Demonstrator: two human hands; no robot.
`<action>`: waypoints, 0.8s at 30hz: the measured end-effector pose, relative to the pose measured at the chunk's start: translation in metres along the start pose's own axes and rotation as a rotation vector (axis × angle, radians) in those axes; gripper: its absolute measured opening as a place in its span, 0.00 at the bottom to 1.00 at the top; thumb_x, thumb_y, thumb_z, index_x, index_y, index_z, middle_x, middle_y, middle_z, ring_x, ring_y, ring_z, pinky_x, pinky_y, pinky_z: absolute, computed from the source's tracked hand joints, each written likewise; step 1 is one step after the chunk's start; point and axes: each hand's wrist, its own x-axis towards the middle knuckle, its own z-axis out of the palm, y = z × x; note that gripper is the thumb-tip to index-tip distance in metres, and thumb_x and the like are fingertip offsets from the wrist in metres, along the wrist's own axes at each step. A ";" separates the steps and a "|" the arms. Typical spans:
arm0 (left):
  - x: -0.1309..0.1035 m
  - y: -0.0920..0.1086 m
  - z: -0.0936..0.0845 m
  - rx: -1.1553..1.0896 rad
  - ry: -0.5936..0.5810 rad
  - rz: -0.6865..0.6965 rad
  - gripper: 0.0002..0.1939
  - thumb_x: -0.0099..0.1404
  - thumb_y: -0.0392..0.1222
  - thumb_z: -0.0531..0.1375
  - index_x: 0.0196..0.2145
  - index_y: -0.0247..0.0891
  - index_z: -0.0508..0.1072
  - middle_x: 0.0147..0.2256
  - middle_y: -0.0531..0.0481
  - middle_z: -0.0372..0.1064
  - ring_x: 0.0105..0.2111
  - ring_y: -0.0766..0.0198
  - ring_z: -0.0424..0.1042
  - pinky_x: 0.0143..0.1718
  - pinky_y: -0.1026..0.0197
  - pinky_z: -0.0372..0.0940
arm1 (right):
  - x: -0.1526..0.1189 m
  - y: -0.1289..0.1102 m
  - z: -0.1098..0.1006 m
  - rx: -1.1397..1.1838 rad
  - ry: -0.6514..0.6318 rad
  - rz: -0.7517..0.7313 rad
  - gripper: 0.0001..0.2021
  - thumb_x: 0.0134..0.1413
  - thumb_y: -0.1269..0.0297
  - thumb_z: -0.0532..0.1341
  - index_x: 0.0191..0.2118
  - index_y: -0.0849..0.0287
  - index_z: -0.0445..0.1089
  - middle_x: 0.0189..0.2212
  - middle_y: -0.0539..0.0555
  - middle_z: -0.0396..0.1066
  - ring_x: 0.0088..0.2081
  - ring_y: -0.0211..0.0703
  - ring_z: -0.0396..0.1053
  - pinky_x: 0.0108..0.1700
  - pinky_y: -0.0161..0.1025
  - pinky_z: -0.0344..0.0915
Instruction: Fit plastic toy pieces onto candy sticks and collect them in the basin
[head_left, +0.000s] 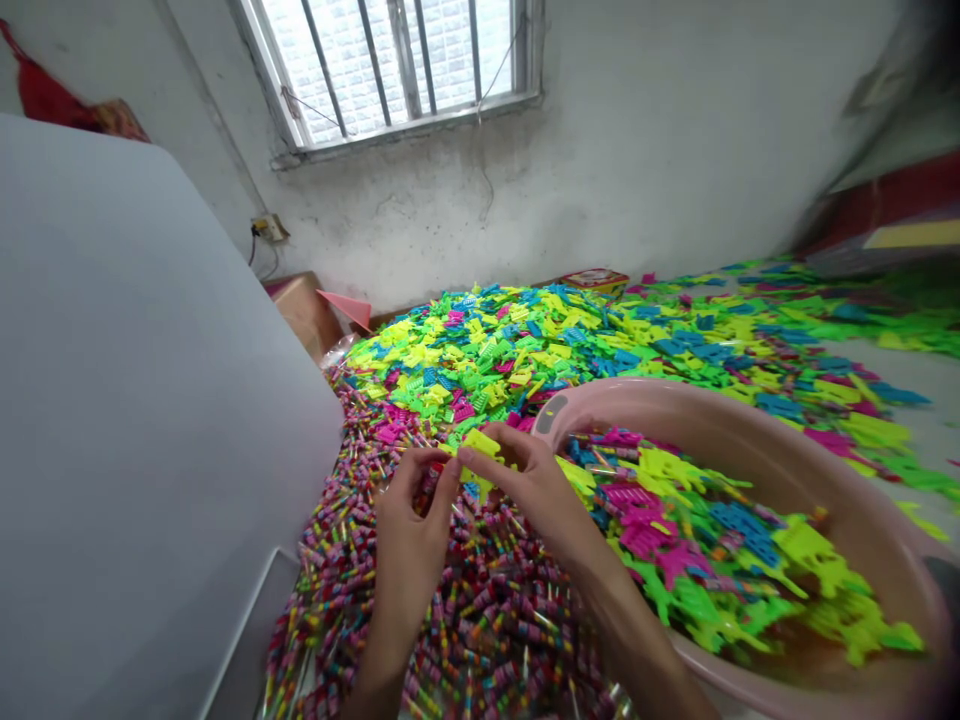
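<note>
The right hand (529, 470) pinches a yellow plastic piece (480, 443) between thumb and fingers, out in front of the body. The left hand (416, 505) forms a narrow ring of thumb and forefinger, its tips at the piece's 8 o'clock edge; whether they grip it I cannot tell. A bit of red shows within that ring, held or merely behind it, also unclear.

Both hands work in a lane bounded on two sides. At 9 o'clock the pale upright panel (150, 400) stands a little apart from the left hand, its slanting edge running up toward 10. At 3 to 4 o'clock the pink basin (757, 440) curves round, its near rim just beside the right hand, leaving little room that way. Mixed plastic pieces in several bright colours lie inside it, with a few wrapped tubes among them.

At 6 o'clock small wrapped tubes (480, 590) spread beneath the forearms. At 12 to 1 o'clock a mound of plastic pieces (495, 350) rises toward the wall (652, 150), with open air above it. Between 2 and 3 o'clock, past the basin's far rim, bare patches of table (892, 370) show among scattered pieces.
</note>
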 end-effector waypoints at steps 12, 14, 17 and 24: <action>-0.004 0.005 -0.003 0.071 -0.042 0.017 0.12 0.70 0.52 0.57 0.37 0.41 0.74 0.28 0.55 0.68 0.27 0.66 0.64 0.29 0.66 0.58 | 0.000 0.000 -0.003 -0.113 0.088 -0.058 0.12 0.58 0.53 0.64 0.41 0.55 0.74 0.40 0.51 0.74 0.45 0.48 0.70 0.50 0.40 0.63; -0.004 0.005 -0.005 0.082 -0.052 0.026 0.13 0.71 0.51 0.56 0.43 0.42 0.74 0.32 0.53 0.71 0.31 0.64 0.68 0.31 0.65 0.60 | 0.000 0.000 -0.006 -0.100 0.060 -0.036 0.13 0.58 0.52 0.64 0.42 0.55 0.71 0.40 0.51 0.73 0.43 0.47 0.70 0.48 0.41 0.65; -0.003 0.005 -0.005 0.018 -0.063 0.010 0.14 0.71 0.51 0.56 0.50 0.44 0.71 0.37 0.51 0.73 0.34 0.64 0.70 0.33 0.65 0.62 | 0.001 0.001 -0.008 -0.106 0.025 -0.072 0.13 0.56 0.52 0.66 0.41 0.55 0.71 0.41 0.51 0.73 0.45 0.46 0.70 0.49 0.41 0.65; -0.003 0.003 0.000 -0.074 -0.076 0.031 0.10 0.71 0.49 0.58 0.45 0.43 0.70 0.43 0.50 0.74 0.39 0.64 0.73 0.41 0.65 0.66 | 0.000 -0.003 -0.006 0.026 0.013 0.023 0.16 0.51 0.50 0.69 0.40 0.55 0.74 0.35 0.49 0.71 0.31 0.40 0.71 0.31 0.35 0.67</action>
